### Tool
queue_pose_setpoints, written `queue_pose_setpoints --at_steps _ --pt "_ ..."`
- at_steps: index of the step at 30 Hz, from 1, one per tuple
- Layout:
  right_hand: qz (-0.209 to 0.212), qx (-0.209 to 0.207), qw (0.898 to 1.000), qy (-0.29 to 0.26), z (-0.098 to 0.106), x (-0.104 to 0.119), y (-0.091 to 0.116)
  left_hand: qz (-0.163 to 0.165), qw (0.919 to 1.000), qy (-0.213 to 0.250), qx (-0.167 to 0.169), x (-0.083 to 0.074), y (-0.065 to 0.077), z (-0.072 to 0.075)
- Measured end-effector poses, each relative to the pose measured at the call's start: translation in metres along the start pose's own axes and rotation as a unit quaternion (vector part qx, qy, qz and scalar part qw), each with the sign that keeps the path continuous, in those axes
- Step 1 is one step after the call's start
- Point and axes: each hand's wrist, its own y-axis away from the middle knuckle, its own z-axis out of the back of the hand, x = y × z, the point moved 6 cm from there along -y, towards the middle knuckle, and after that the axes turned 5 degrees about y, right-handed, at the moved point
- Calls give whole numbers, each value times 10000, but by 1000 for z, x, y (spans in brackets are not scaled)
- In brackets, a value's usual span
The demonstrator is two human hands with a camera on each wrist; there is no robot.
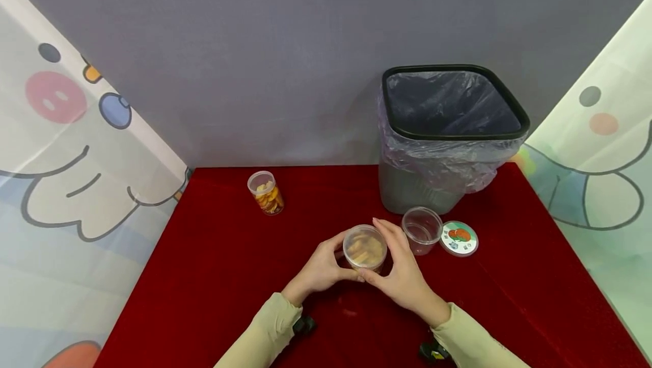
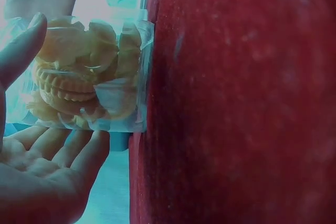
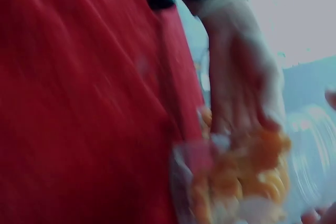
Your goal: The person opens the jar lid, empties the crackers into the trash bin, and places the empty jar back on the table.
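A clear plastic jar point(image 1: 364, 248) of yellow biscuits, with a translucent top, is between both hands. My left hand point(image 1: 323, 266) grips its left side, thumb in front and fingers behind. From the right, my right hand point(image 1: 402, 274) curls round it, its thumb meeting the left thumb at the front. Ridged biscuits point(image 2: 65, 85) show through the wall in the left wrist view, where the jar's base is right at the red cloth point(image 2: 241, 98). The right wrist view is blurred; the left hand point(image 3: 244, 77) holds the jar there, biscuits point(image 3: 247, 177) inside.
Just right of the right hand stands an empty clear jar point(image 1: 421, 229), beside a round lid point(image 1: 459, 238) with a printed picture. Behind them is a grey bin point(image 1: 415, 184) with a plastic liner. Another jar point(image 1: 266, 193) of yellow pieces stands at the back left.
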Motion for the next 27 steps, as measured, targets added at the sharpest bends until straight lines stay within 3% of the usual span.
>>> queue_pose_setpoints --at_steps 8,16,21,27 --pt "-366 -502 9979 205 -10 3 7 -32 9996 -265 -97 -2 1 0" --pt "-402 -632 9969 245 -10 1 6 -35 9993 -204 -302 -3 3 -5" --pt "-332 -667 9967 323 -9 0 6 -29 9987 -405 -310 -1 1 -6" --pt "-259 -487 9984 132 -8 -3 4 16 9979 -554 -346 0 1 -5"
